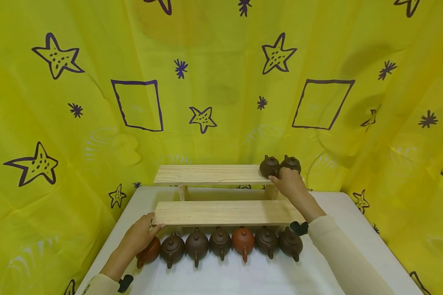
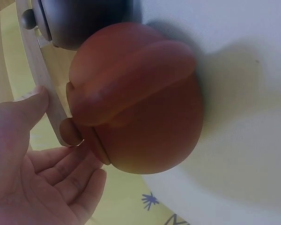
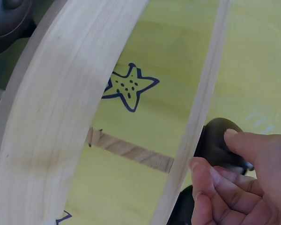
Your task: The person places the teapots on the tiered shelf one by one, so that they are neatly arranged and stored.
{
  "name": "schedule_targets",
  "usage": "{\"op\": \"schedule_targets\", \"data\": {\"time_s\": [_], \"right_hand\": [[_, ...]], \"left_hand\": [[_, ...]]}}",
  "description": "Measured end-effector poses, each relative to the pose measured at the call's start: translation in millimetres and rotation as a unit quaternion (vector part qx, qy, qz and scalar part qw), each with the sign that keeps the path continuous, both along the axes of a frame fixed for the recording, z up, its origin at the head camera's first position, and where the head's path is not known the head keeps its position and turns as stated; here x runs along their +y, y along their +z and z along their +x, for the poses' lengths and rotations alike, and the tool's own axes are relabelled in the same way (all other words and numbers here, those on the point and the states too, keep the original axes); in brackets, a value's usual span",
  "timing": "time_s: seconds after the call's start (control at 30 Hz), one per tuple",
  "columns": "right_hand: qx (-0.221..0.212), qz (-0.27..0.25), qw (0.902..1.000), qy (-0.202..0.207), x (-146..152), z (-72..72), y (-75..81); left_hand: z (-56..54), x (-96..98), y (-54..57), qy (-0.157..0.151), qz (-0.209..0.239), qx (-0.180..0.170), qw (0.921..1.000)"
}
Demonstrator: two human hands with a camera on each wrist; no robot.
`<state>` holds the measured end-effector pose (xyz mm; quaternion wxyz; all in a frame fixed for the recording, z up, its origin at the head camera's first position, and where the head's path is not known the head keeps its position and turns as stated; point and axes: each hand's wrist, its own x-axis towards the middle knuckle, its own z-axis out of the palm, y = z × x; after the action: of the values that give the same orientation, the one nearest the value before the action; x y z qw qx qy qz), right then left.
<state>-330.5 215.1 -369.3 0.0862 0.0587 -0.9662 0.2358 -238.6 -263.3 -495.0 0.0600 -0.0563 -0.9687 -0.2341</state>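
Pots [image 1: 197, 247], seven of them, stand in a row on the white surface [image 1: 214, 282], just in front of the lower shelf [image 1: 221, 212]. Their handles point toward the person. The leftmost and the fifth from the left are red; the rest are dark brown.

Two more dark pots stand side by side at the right end of the upper shelf [image 1: 206, 174]: the left dark pot [image 1: 269, 167] and the right dark pot [image 1: 292, 163].

The right hand [image 1: 289, 185] is at these two, its thumb against the left one and its fingers curled in front of the right one. Whether its grip is clamped on either, I cannot tell; the right wrist view is blurred there.

The left hand [image 1: 137, 234] is at the left end of the lower shelf, its grip apart, thumb at the front edge and relaxed fingers past the end. Just beside those fingers is the leftmost red pot [image 2: 154, 122].

The markings that can be made out are dark purple line drawings on the yellow cloth [image 1: 221, 61]: speckled stars, small bursts and four-sided outlines. Any mark on the pots is too small to tell.
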Motion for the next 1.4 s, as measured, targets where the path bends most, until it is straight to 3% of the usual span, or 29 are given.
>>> {"op": "schedule_targets", "data": {"time_s": [0.23, 0.47, 0.7, 0.9, 1.13, 1.23, 1.4], "right_hand": [[-0.011, 0.007, 0.9997, 0.022, 26, 25.8, 1.4], [-0.028, 0.014, 0.9992, 0.027, 48, 62.9, -4.3], [-0.049, 0.017, 0.9984, 0.024, 66, 101.6, -39.4], [-0.121, 0.027, 0.9922, 0.011, 70, 122.1, -80.8], [-0.154, 0.037, 0.9872, -0.021, 60, 135.0, -120.2], [-0.149, 0.035, 0.9878, -0.029, 54, 135.4, -129.2], [-0.12, 0.028, 0.9923, -0.008, 49, 138.2, -139.2]], "left_hand": [[-0.4, 1.3, 0.8, 0.001, -0.001, -0.003, 1.0], [1.4, -0.1, 0.6, -0.003, 0.001, -0.002, 1.0], [2.9, 2.9, 0.0, -0.003, 0.008, -0.007, 0.9999], [1.7, 2.7, 1.3, -0.002, -0.009, 0.003, 0.9999], [2.3, 2.6, 3.1, -0.005, -0.007, -0.004, 1.0], [2.4, 2.7, 3.4, -0.006, -0.007, -0.001, 1.0], [2.2, 2.4, 4.7, -0.008, -0.007, 0.001, 0.9999]]}}
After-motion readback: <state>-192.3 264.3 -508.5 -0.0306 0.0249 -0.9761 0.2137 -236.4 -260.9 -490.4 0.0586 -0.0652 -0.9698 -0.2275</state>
